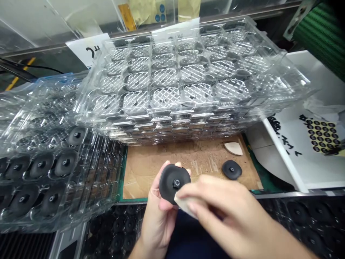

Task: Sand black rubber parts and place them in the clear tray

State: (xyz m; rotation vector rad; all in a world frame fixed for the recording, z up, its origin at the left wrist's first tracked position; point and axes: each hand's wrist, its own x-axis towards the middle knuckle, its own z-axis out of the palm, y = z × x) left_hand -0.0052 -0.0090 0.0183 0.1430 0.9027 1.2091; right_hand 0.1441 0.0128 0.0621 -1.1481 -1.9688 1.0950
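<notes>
Matt black plastic disc (pixel 172 183); glossy clear plastic trays (pixel 185 82).

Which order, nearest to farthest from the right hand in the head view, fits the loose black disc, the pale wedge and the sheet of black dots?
From the right hand:
1. Loose black disc, on the cardboard just beyond the hand.
2. Pale wedge, farther back on the cardboard.
3. Sheet of black dots, far right on the white board.

Handwriting on the white board (pixel 304 162) is unreadable.
</notes>
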